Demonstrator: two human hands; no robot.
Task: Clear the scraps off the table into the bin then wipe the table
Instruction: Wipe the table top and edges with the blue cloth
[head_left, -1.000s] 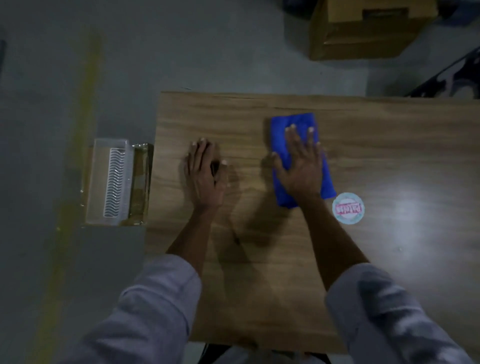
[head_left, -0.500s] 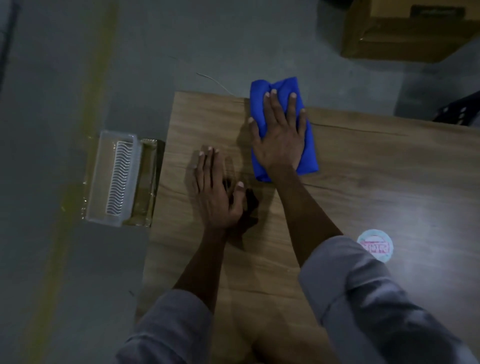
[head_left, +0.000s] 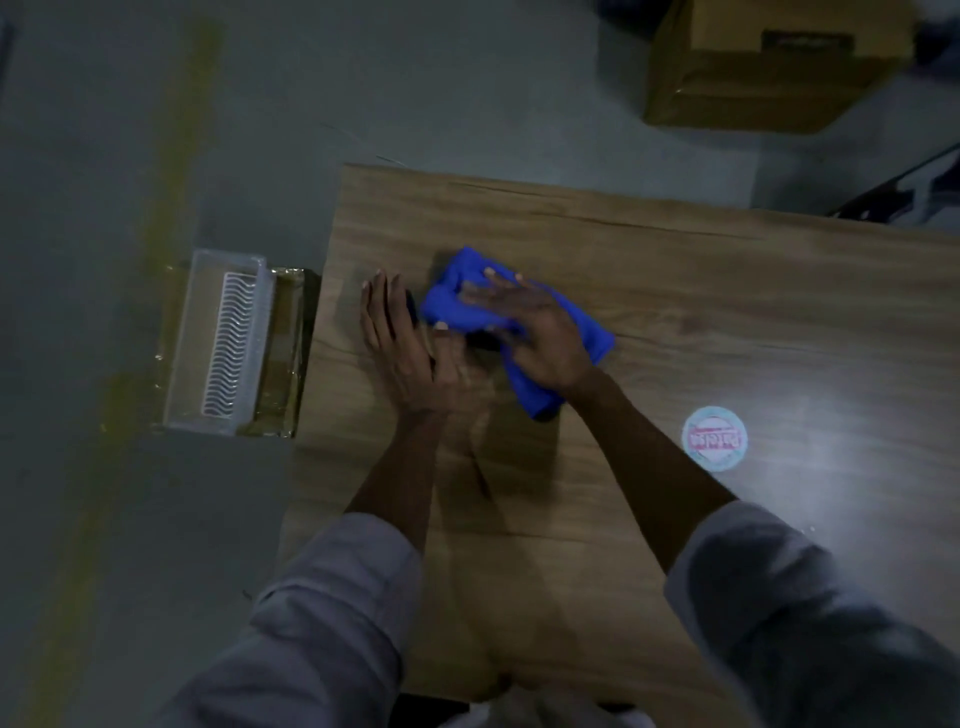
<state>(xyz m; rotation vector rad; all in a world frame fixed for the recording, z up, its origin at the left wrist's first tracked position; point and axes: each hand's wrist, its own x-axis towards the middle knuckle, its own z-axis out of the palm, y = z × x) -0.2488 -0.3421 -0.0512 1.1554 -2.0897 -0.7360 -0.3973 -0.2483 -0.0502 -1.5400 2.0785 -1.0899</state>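
Observation:
A blue cloth (head_left: 582, 332) lies bunched on the wooden table (head_left: 675, 291), near its left end. My right hand (head_left: 530, 332) presses flat on top of the cloth, fingers spread and pointing left. My left hand (head_left: 405, 348) rests flat on the table just left of the cloth, its thumb touching the cloth's edge. Something small and dark shows under the left hand's fingers; I cannot tell what it is. A clear plastic bin (head_left: 228, 343) stands on the floor beside the table's left edge.
A round white and pink sticker or lid (head_left: 714, 439) lies on the table to the right of my right forearm. A cardboard box (head_left: 769, 67) sits on the grey floor beyond the table. A yellow line runs along the floor at the left.
My right hand has dragged the cloth from the table's far edge back toward me and leftward, bunching it against my left hand. The left hand stayed flat in about the same place.

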